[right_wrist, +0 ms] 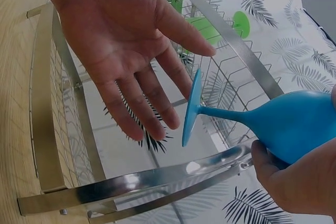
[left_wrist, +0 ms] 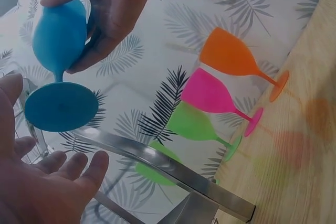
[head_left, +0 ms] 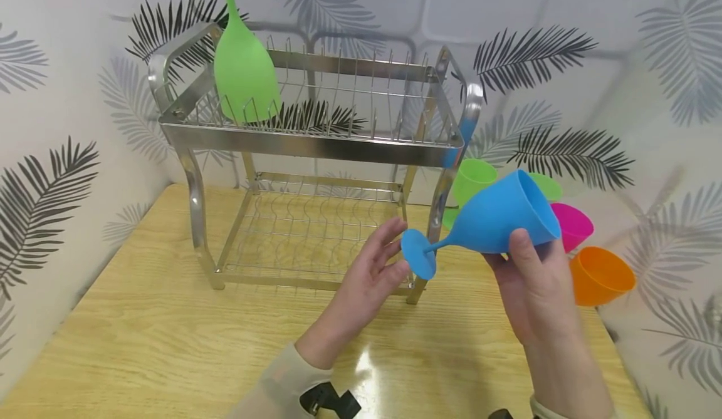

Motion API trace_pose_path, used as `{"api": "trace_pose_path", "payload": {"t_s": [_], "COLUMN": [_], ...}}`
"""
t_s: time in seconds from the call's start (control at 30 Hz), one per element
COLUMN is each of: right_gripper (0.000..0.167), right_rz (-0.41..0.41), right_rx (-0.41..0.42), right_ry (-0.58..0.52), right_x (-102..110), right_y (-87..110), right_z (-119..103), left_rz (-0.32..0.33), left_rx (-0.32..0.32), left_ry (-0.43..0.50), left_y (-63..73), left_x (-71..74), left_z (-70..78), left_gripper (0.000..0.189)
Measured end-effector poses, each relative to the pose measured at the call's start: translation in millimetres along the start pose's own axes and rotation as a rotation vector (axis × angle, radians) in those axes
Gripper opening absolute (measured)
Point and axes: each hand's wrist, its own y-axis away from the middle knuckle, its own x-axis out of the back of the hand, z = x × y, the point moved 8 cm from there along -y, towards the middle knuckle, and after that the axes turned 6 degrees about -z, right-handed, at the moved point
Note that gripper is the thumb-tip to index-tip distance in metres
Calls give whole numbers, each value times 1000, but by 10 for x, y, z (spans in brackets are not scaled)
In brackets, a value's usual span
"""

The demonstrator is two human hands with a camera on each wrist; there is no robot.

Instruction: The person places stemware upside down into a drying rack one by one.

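A smooth blue goblet (head_left: 491, 218) was held tilted in the air beside a shiny metal wire rack (head_left: 316, 143), its long axis slanting in the head view from flat round foot (head_left: 416, 256) at lower left to open rim at upper right. The right hand (head_left: 538, 290) gripped the rounded bowl; the left hand (head_left: 369, 278) spread its fingers by the foot, contact unclear.

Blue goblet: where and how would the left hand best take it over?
Probably by the thin stem, near the foot, coming from the person's left. The blue goblet is held tilted, foot toward the left hand, and the right hand grips the bowl, leaving the stem free to pinch.
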Motion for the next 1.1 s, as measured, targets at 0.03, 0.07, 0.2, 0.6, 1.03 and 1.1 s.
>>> {"api": "trace_pose_path", "payload": {"t_s": [0.03, 0.07, 0.2, 0.6, 1.03, 1.1], "right_gripper": [81, 82, 86, 89, 87, 87], "right_rz": [-4, -6, -9, -31, -53, -52], "right_rx": [6, 8, 6, 4, -35, -45], "right_ry": [-16, -27, -62, -143, -158, -176], "right_x": [-9, -17, -46, -113, -140, -139], "right_y": [0, -1, -11, -47, -55, -50], "right_z": [8, 15, 43, 158, 246, 264], "left_rz": [-1, 0, -2, -2, -6, -5], "left_rx": [-5, -8, -24, -31, -36, -38], "left_ry": [5, 9, 40, 93, 124, 133], "left_y": [1, 3, 14, 51, 64, 67], "left_x": [9, 18, 44, 70, 90, 88], "left_z": [3, 7, 26, 65, 73, 80], "left_gripper": [94, 95, 96, 96, 89, 87]}}
